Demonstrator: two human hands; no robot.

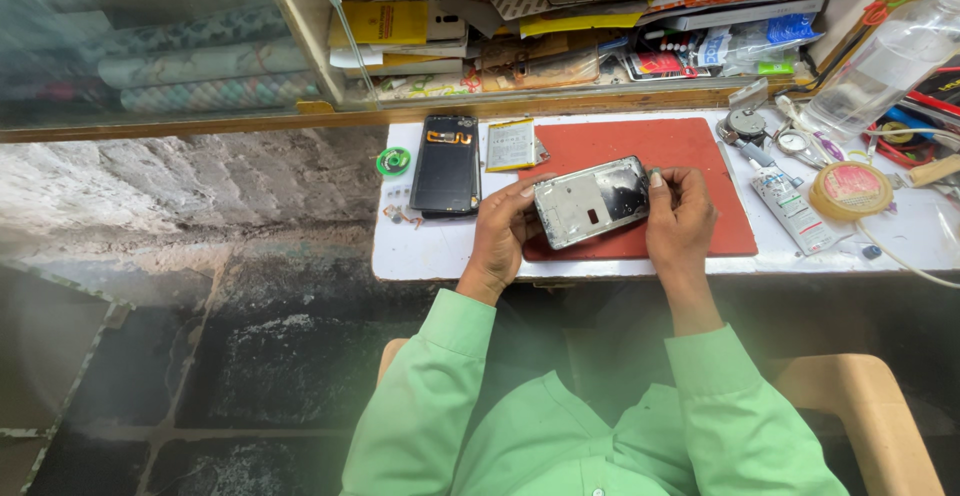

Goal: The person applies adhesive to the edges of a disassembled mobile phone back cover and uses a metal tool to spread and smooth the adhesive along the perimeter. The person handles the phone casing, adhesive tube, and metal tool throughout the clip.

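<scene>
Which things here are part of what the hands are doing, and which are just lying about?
In hand: left hand, right hand, opened phone frame, red mat.
Lying about: black back cover, battery, green tape roll, clear bottle.

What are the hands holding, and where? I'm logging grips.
Both hold an opened phone frame: left hand at its left end, right hand at its right end.

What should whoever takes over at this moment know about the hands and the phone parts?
Left hand and right hand: both grip the opened phone frame above the red mat.
Done: back cover and battery lie off the phone, on the white table left of the mat.
Left: the frame is bare; nothing refitted. Green tape roll sits beside the cover.
</scene>
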